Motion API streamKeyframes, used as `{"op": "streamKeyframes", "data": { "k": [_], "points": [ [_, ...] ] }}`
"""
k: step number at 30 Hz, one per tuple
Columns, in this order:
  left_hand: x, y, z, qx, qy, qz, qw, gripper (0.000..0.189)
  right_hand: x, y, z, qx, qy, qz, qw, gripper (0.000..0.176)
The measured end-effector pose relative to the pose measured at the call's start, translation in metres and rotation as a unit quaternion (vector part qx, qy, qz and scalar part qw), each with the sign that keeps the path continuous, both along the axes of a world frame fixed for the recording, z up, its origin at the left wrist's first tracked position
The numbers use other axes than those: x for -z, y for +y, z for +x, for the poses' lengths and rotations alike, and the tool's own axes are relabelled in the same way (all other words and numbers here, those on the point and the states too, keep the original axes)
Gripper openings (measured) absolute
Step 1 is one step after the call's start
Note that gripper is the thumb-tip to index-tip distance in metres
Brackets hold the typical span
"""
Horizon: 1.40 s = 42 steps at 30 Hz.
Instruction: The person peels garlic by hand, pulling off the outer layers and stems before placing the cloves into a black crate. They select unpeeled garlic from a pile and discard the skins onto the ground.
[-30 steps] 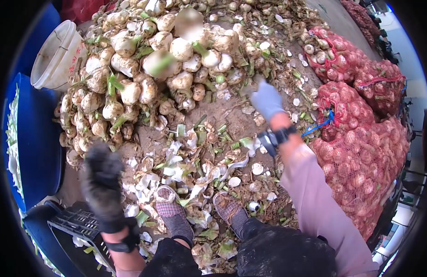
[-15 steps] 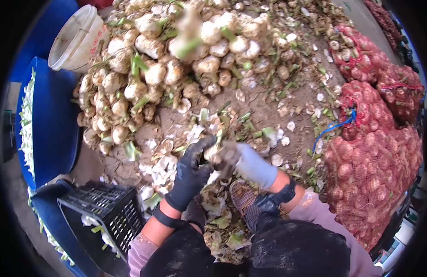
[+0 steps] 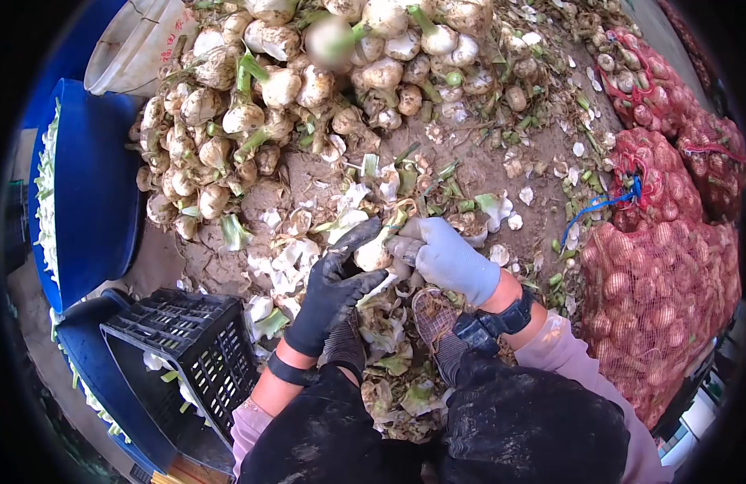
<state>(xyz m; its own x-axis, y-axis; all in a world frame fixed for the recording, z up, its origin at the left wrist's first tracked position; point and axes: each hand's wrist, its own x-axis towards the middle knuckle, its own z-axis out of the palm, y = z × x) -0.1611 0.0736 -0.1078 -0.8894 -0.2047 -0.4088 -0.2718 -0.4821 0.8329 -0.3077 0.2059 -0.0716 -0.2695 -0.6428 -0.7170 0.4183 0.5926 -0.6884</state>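
Note:
My left hand (image 3: 334, 282), in a black glove, holds a pale garlic bulb (image 3: 373, 256) between thumb and fingers. The bulb's stem points up and away from me. My right hand (image 3: 450, 256), in a light grey-blue glove with dirty fingertips, pinches at the bulb's right side. Its fingertips partly cover that side, so I cannot make out whether they grip skin or the bulb itself. Loose white peels (image 3: 288, 262) and green leaf scraps lie on the ground below and around both hands.
A heap of garlic bulbs (image 3: 280, 85) lies ahead. Red mesh bags (image 3: 659, 290) full of bulbs stand at right. At left are a black crate (image 3: 179, 331), a blue tub (image 3: 95, 194) with cut stems, and a white bucket (image 3: 139, 48). My shoes (image 3: 437, 327) rest among peels.
The view has shifted slightly. My right hand, blurred before, now shows clearly against the bulb, and the bulb's body is more exposed between my hands.

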Motion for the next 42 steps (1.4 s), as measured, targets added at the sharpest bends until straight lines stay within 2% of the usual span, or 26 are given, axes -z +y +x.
{"op": "streamKeyframes", "data": {
  "k": [3, 4, 5, 7, 9, 11, 14, 15, 16, 17, 19, 20, 21, 22, 23, 24, 25, 26, 27, 29, 30, 33, 35, 37, 39, 42],
  "points": [
    [-0.001, 0.000, 0.005, 0.004, 0.000, -0.023, 1.000, 0.062, 0.014, 0.000, 0.014, 0.020, 0.096, -0.015, 0.995, 0.025],
    [-0.002, -0.001, 0.010, -0.014, 0.008, 0.024, 1.000, 0.064, 0.018, -0.001, 0.014, -0.012, 0.167, -0.012, 0.986, 0.020],
    [-0.003, -0.004, 0.014, -0.031, 0.016, 0.072, 0.997, 0.065, 0.019, -0.001, 0.017, -0.012, 0.164, -0.013, 0.986, 0.020],
    [-0.004, -0.008, 0.014, 0.005, -0.032, 0.132, 0.991, 0.063, 0.018, -0.002, 0.025, 0.018, 0.262, -0.036, 0.964, 0.016],
    [-0.008, -0.004, 0.002, -0.082, 0.030, 0.292, 0.952, 0.068, 0.015, -0.001, 0.026, 0.003, 0.298, -0.012, 0.955, 0.014],
    [-0.009, 0.001, 0.001, -0.098, -0.015, 0.284, 0.954, 0.069, 0.027, 0.007, 0.025, -0.101, 0.538, -0.053, 0.835, 0.020],
    [-0.014, 0.000, -0.001, -0.156, -0.035, 0.353, 0.922, 0.062, 0.037, 0.006, 0.023, -0.040, 0.492, -0.101, 0.864, 0.021],
    [-0.013, -0.002, 0.003, -0.093, -0.042, 0.254, 0.962, 0.063, 0.036, 0.005, 0.023, -0.039, 0.491, -0.099, 0.864, 0.021],
    [-0.012, -0.003, 0.005, -0.028, -0.046, 0.152, 0.987, 0.065, 0.029, 0.002, 0.021, 0.028, 0.250, -0.124, 0.960, 0.020],
    [-0.007, -0.002, 0.005, -0.028, -0.047, 0.153, 0.987, 0.065, 0.026, 0.000, 0.019, 0.092, -0.009, -0.140, 0.986, 0.019],
    [0.002, -0.003, 0.005, -0.030, -0.021, -0.090, 0.995, 0.062, 0.035, 0.001, 0.019, 0.044, -0.013, -0.095, 0.994, 0.019],
    [-0.007, -0.011, 0.004, -0.022, -0.093, -0.130, 0.987, 0.054, 0.039, 0.001, 0.024, 0.064, -0.011, -0.098, 0.993, 0.019],
    [0.001, -0.018, 0.006, -0.103, -0.169, -0.078, 0.977, 0.049, 0.040, 0.001, 0.030, 0.083, -0.011, -0.101, 0.991, 0.020],
    [0.006, -0.020, 0.007, -0.100, -0.115, -0.102, 0.983, 0.050, 0.029, 0.000, 0.035, 0.100, -0.046, -0.106, 0.988, 0.021],
    [0.010, -0.021, 0.009, -0.097, -0.060, -0.126, 0.985, 0.050, 0.028, 0.000, 0.038, 0.100, -0.048, -0.107, 0.988, 0.021],
    [0.010, -0.021, 0.013, -0.098, -0.060, -0.126, 0.985, 0.050, 0.027, 0.001, 0.040, 0.071, 0.067, -0.140, 0.985, 0.022],
    [-0.002, -0.020, 0.010, -0.084, -0.063, -0.052, 0.993, 0.050, 0.027, 0.002, 0.040, 0.039, 0.181, -0.170, 0.968, 0.023],
    [-0.008, -0.017, 0.007, -0.068, -0.064, 0.023, 0.995, 0.051, 0.028, 0.004, 0.034, 0.025, 0.175, -0.142, 0.974, 0.026],
    [-0.007, -0.013, 0.005, -0.067, -0.064, 0.023, 0.995, 0.051, 0.029, 0.005, 0.028, 0.026, 0.175, -0.141, 0.974, 0.026],
    [-0.006, -0.005, 0.005, -0.032, -0.036, -0.147, 0.988, 0.057, 0.030, 0.008, 0.022, -0.084, 0.292, -0.090, 0.948, 0.029],
    [-0.005, -0.005, 0.006, -0.031, -0.036, -0.146, 0.988, 0.057, 0.035, 0.008, 0.026, -0.074, 0.238, -0.082, 0.965, 0.031],
    [0.000, -0.011, 0.008, -0.015, -0.040, -0.164, 0.986, 0.057, 0.029, 0.010, 0.023, -0.110, 0.229, -0.077, 0.964, 0.027],
    [-0.006, -0.016, 0.007, -0.003, -0.041, -0.148, 0.988, 0.051, 0.032, 0.010, 0.021, -0.126, 0.282, -0.076, 0.948, 0.025],
    [-0.020, -0.016, 0.011, -0.025, -0.105, 0.057, 0.993, 0.047, 0.035, 0.014, 0.016, -0.140, 0.332, -0.069, 0.930, 0.023],
    [-0.018, -0.013, 0.017, 0.033, -0.056, 0.128, 0.990, 0.050, 0.040, 0.020, -0.012, -0.040, 0.432, 0.047, 0.900, 0.020],
    [-0.026, -0.007, 0.015, -0.063, -0.058, 0.207, 0.975, 0.055, 0.051, 0.052, -0.053, 0.003, 0.468, 0.167, 0.868, 0.021]
  ]
}}
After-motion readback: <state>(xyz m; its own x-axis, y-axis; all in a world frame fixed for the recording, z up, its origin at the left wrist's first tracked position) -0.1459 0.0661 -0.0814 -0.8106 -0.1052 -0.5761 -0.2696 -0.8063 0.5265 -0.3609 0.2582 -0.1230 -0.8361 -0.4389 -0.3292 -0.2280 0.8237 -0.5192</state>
